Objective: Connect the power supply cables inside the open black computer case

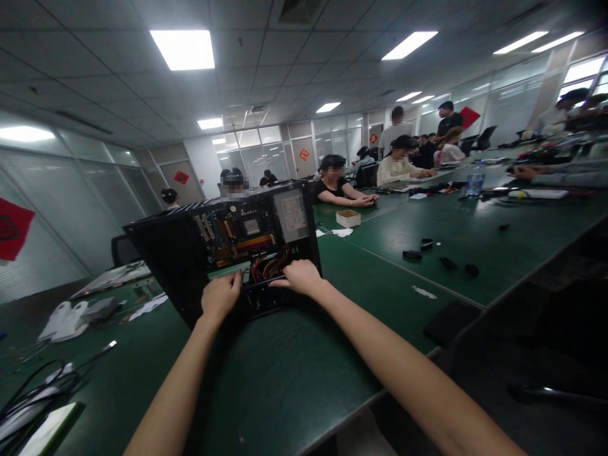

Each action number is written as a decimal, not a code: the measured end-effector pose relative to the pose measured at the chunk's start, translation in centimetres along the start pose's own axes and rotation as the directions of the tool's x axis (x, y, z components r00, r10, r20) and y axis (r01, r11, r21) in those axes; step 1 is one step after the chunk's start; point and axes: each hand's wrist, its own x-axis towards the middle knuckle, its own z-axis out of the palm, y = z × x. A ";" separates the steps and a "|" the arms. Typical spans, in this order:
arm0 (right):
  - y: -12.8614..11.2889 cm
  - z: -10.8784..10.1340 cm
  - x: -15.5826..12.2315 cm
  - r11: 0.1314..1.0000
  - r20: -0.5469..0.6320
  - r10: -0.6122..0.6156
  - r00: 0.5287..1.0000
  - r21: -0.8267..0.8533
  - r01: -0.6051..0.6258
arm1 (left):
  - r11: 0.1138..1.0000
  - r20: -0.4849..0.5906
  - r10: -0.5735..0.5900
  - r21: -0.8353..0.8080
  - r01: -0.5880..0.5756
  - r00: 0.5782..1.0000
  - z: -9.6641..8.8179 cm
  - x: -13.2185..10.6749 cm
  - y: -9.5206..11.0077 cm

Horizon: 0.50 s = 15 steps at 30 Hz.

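A black computer case [171, 253] stands open on the green table [294, 373], its motherboard [237, 231] and a bundle of red and black cables [270, 263] showing inside. My left hand [221, 297] is closed on the case's lower front edge. My right hand [299, 277] rests with fingers curled on the same edge, right below the cables. What the fingertips hold is hidden.
A small open cardboard box [348, 218] and several small black parts [412, 255] lie on the table to the right. White bags [64, 320], a screwdriver [102, 351] and cables [33, 392] lie at the left. Several people sit and stand at the far tables.
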 end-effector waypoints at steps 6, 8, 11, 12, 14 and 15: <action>-0.5 0.4 0.1 0.996 -0.045 0.091 0.995 0.017 -0.090 | 0.986 -0.065 -0.063 0.153 0.072 0.996 0.2 -3.3 1.1; -0.4 0.5 0.1 0.996 -0.044 0.085 0.995 0.018 -0.085 | 0.983 -0.116 -0.078 0.155 0.095 0.990 0.2 -3.5 1.4; -0.3 0.7 0.0 0.998 -0.042 0.066 0.997 0.013 -0.066 | 0.985 -0.154 -0.075 0.143 0.097 0.985 0.3 -3.9 1.4; -0.3 0.8 -0.1 0.998 -0.049 0.061 0.997 0.010 -0.060 | 0.987 -0.158 -0.065 0.134 0.086 0.985 0.4 -4.1 1.3; -0.3 1.0 -0.3 0.998 -0.068 0.055 0.996 -0.003 -0.056 | 0.993 -0.167 -0.033 0.107 0.051 0.985 0.5 -4.4 1.1; -0.2 1.1 -0.4 0.998 -0.074 0.055 0.996 -0.010 -0.055 | 0.995 -0.172 -0.021 0.093 0.037 0.985 0.6 -4.6 1.1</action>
